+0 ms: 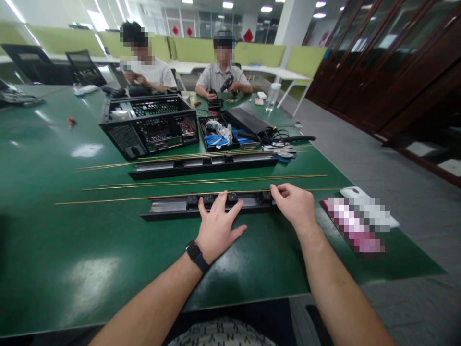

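Observation:
A black-edged metal channel rail [165, 206] lies lengthwise before me on the green table, with several small black blocks [192, 201] seated in it. Along its far edge runs a long thin brass rod [101, 201], sticking out past both ends. My left hand [218, 226] is open, fingers spread, its fingertips resting on the blocks near the middle. Toward the rail's right end, the thumb and forefinger of my right hand [297, 204] are pinched on the rod, beside another black block [265, 197]. The right hand's other fingers are curled and partly hidden.
Loose brass rods [212, 181] and a second rail [201, 166] lie beyond. Behind them stand an open computer case [151, 125] and a box with gloves [219, 134]. A white phone-like item [367, 206] is at right. Two people sit across the table.

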Motion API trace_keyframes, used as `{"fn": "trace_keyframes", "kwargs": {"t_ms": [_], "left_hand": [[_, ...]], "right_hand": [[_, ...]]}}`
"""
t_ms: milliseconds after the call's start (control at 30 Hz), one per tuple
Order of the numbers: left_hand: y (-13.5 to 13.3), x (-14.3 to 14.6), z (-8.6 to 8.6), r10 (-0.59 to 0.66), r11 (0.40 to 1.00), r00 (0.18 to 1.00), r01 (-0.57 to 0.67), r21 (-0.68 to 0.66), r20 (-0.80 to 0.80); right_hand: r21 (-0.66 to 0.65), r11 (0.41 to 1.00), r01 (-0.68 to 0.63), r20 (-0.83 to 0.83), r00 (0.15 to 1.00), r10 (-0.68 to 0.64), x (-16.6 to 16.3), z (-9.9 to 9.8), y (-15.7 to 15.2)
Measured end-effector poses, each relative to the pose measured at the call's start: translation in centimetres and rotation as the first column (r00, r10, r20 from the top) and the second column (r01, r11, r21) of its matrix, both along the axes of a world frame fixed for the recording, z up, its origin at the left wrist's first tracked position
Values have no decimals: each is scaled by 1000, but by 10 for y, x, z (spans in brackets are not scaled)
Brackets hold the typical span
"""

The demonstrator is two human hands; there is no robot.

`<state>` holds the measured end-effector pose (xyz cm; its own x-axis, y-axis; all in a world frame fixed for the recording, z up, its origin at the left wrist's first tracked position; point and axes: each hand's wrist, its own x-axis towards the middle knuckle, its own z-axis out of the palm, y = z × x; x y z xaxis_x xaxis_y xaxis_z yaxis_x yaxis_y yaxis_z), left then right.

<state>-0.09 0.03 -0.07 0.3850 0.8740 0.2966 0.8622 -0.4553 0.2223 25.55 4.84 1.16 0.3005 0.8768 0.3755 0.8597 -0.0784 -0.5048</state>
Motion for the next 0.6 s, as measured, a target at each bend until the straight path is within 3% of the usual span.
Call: {"fn": "trace_keyframes", "kwargs": {"t_ms": [367,600], "left_hand": [[0,1,2,6,1000,1000,-6,-15,-4],[0,1,1,-1,1000,1000,1,-9,-6]], "right_hand": [[43,996,-73,12,997,73,-1,-3,0],[34,999,-32,16,999,32,3,-3,0]]}}
